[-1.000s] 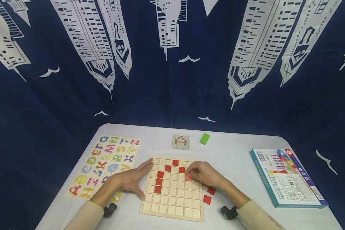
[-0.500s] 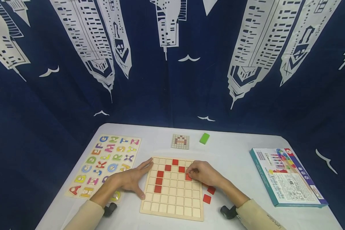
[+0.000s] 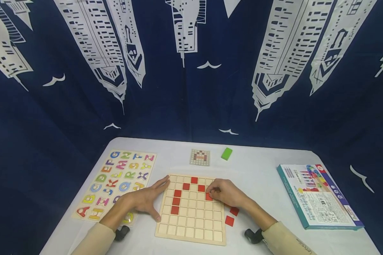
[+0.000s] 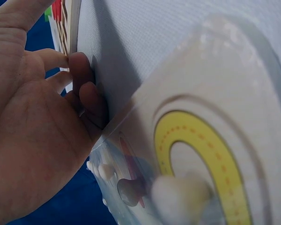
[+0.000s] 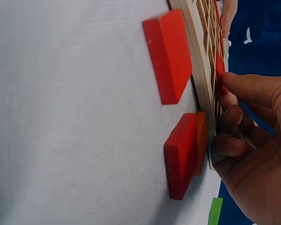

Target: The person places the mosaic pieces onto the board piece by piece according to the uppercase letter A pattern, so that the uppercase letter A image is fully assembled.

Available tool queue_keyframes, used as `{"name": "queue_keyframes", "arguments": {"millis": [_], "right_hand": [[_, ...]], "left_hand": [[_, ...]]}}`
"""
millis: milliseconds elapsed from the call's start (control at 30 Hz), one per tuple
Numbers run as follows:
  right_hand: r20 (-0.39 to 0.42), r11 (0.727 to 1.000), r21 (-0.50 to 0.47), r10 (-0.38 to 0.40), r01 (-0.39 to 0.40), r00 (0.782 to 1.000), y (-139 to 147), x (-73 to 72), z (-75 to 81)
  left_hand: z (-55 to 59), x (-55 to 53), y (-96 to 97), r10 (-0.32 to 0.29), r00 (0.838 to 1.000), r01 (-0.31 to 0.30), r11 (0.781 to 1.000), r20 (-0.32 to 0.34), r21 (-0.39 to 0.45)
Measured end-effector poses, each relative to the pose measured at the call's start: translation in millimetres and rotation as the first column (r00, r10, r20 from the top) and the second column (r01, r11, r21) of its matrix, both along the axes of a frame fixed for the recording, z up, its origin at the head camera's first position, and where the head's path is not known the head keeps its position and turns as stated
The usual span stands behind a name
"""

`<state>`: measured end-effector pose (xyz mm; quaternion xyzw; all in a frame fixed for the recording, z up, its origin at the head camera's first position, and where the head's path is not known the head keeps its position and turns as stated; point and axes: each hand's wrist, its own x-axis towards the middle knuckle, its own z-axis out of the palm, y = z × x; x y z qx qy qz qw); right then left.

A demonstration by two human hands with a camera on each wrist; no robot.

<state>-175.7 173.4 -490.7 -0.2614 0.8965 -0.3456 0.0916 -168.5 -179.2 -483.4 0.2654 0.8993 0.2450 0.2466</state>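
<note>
A pale wooden grid board (image 3: 191, 223) lies at the middle of the table, with several red square tiles set in its cells in a stepped, slanting line. With thumb and fingertips my right hand (image 3: 225, 191) pinches a red tile (image 5: 219, 70) at a cell near the board's right side; the fingers partly cover it. At the left edge of the board rests my left hand (image 3: 145, 200), fingers spread and thumb apart. Beside the board's right edge lie loose red tiles (image 5: 171, 56), one close against an orange-red one (image 5: 201, 145).
An alphabet puzzle board (image 3: 115, 177) lies to the left, under my left forearm. Behind the grid board are a small pattern card (image 3: 200, 157) and a green block (image 3: 227, 153). A flat toy box (image 3: 320, 196) lies at the right.
Both hands stay where they were. The red tile under my right fingers looked paler a second ago and now shows a deeper red in its cell.
</note>
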Motion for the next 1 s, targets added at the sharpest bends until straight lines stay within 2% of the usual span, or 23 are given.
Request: {"name": "queue_keyframes", "arguments": {"millis": [1000], "right_hand": [[0.002,1.000,0.000,0.007,-0.007,1.000,0.6,0.0,-1.3]], "left_hand": [[2.0,1.2,-0.1,0.001,1.000,-0.001,1.000,0.004,0.009]]}}
